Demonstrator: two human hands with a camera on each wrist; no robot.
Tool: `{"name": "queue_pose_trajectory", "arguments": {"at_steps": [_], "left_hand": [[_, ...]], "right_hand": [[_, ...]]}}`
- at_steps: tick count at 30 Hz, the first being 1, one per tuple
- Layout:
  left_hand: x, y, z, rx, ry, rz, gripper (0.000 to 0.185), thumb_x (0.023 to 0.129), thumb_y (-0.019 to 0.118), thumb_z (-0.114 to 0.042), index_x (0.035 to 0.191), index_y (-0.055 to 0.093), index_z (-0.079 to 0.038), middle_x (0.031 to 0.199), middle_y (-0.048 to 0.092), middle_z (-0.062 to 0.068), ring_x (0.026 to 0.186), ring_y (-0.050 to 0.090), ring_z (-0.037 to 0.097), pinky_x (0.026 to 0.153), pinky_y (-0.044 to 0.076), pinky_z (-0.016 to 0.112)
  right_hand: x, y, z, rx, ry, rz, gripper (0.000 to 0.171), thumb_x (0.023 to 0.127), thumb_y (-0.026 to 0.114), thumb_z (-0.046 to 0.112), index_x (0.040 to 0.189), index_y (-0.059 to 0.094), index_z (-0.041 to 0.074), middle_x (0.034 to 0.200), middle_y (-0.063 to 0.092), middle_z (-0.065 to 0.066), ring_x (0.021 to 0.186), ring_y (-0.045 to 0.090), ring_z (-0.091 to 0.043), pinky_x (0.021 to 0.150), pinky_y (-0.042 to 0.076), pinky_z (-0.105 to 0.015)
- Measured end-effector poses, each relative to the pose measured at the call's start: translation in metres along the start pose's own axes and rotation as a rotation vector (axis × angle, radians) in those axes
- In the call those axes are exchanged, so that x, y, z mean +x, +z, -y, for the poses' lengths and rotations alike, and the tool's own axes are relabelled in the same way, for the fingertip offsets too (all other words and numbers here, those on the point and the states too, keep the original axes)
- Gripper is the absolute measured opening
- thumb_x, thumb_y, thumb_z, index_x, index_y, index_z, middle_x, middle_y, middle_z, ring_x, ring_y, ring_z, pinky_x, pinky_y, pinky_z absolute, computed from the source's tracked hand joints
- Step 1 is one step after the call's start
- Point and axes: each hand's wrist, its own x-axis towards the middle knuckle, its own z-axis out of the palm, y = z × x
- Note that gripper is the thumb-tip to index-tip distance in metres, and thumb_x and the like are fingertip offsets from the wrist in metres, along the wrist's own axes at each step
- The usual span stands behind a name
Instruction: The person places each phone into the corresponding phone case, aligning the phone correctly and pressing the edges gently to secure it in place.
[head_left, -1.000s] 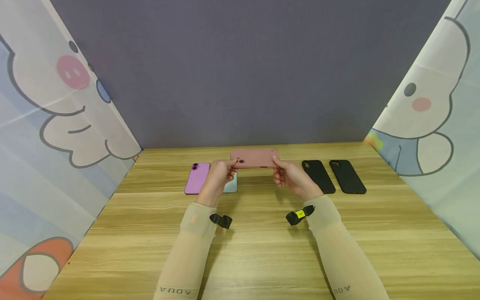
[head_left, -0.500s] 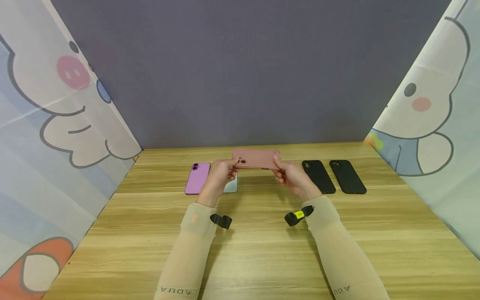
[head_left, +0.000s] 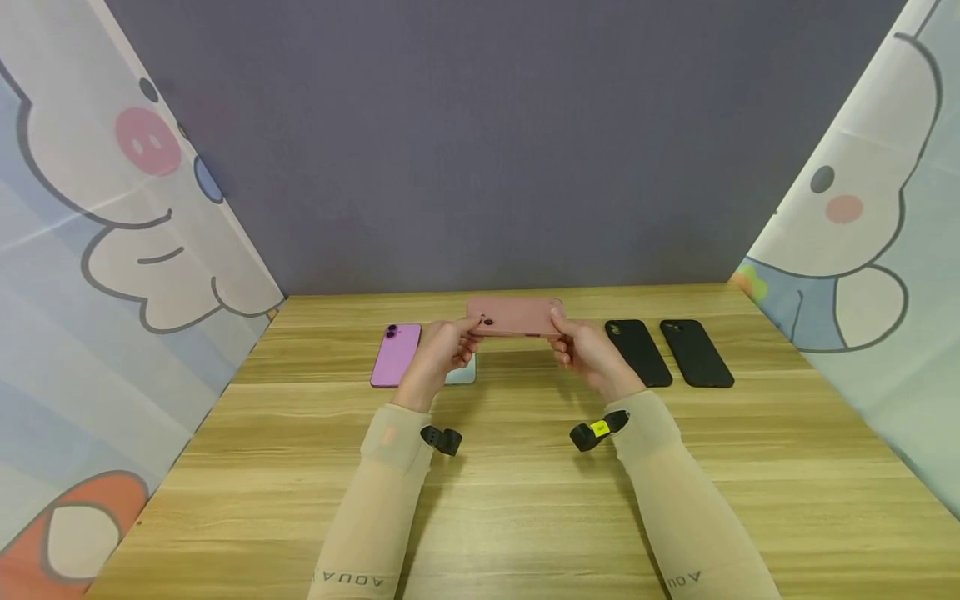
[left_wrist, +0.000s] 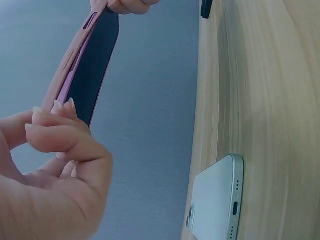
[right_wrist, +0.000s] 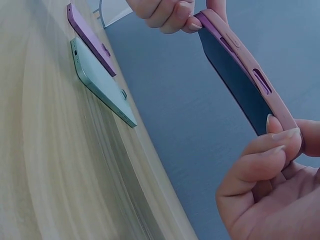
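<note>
Above the table in the head view, a pink phone case (head_left: 519, 317) is held lengthwise between both hands, its back up. A purple phone with a dark screen (left_wrist: 95, 65) sits in it, screen down. Along the near long side, the phone's purple edge (right_wrist: 242, 65) stands partly out of the case, whose rim bows away. My left hand (head_left: 441, 354) pinches the camera end, thumb on top and curled fingers beneath. At the opposite end, my right hand (head_left: 592, 354) grips case and phone the same way. Whether the far side is seated is hidden.
Left on the wooden table (head_left: 517, 500) lie a purple phone (head_left: 395, 356) and a pale green phone (left_wrist: 215, 200), partly behind my left hand. Two black phone cases (head_left: 637, 354) lie at right, one partly behind my right hand. A grey panel (head_left: 510, 150) stands behind.
The pink case and the phone in it have shifted slightly right with both hands. Both hands keep their grip on the ends; the things on the table have not moved.
</note>
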Motion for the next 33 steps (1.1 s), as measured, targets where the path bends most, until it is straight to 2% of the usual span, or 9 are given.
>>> {"name": "queue_pose_trajectory", "arguments": {"at_steps": [10,14,18,25,30,33], "left_hand": [[-0.0005,0.0006,0.0005,0.072,0.028,-0.013,0.032,0.102,0.059,-0.025,0.083,0.070,-0.003,0.068,0.054,0.002,0.055,0.043,0.011,0.051,0.035,0.022],[-0.0003,-0.0001,0.0009,0.078,0.039,-0.003,0.032,0.103,0.059,-0.026,0.090,0.071,0.002,0.068,0.053,0.001,0.055,0.042,0.011,0.052,0.035,0.022],[0.0002,-0.0004,0.0010,0.062,0.044,0.009,0.037,0.103,0.060,-0.028,0.100,0.069,0.008,0.070,0.054,0.001,0.057,0.043,0.011,0.054,0.035,0.023],[0.0021,-0.0028,0.0026,-0.015,0.054,0.075,0.032,0.104,0.059,-0.032,0.093,0.071,-0.004,0.079,0.057,0.004,0.064,0.045,0.014,0.061,0.039,0.025],[0.0030,-0.0041,0.0027,-0.056,0.034,0.088,0.037,0.104,0.060,-0.033,0.106,0.069,0.003,0.083,0.058,0.004,0.066,0.047,0.014,0.062,0.042,0.025],[0.0032,-0.0030,0.0031,-0.034,0.046,0.080,0.038,0.105,0.059,-0.033,0.111,0.069,0.004,0.082,0.058,0.004,0.066,0.048,0.014,0.062,0.043,0.025]], "right_hand": [[0.0010,0.0002,-0.0018,0.005,-0.011,-0.001,0.038,0.109,0.049,0.036,0.083,0.062,0.012,0.069,0.045,0.000,0.054,0.037,-0.012,0.053,0.034,-0.025],[0.0019,-0.0011,-0.0029,0.013,-0.011,0.005,0.039,0.109,0.048,0.036,0.084,0.064,0.012,0.069,0.046,0.000,0.053,0.037,-0.011,0.053,0.034,-0.025],[0.0021,-0.0019,-0.0027,0.023,-0.005,0.018,0.039,0.109,0.047,0.035,0.085,0.065,0.012,0.069,0.045,0.000,0.054,0.037,-0.011,0.053,0.034,-0.025],[0.0023,-0.0025,-0.0019,0.049,-0.016,0.017,0.039,0.109,0.047,0.036,0.082,0.063,0.013,0.069,0.044,0.000,0.054,0.036,-0.013,0.054,0.032,-0.026],[0.0024,-0.0026,-0.0017,0.052,-0.022,0.022,0.038,0.109,0.047,0.037,0.083,0.063,0.014,0.070,0.044,0.000,0.055,0.035,-0.013,0.054,0.032,-0.026],[0.0027,-0.0028,-0.0019,0.052,-0.018,0.021,0.037,0.109,0.048,0.038,0.085,0.064,0.014,0.070,0.045,0.000,0.056,0.036,-0.013,0.054,0.032,-0.026]]}}
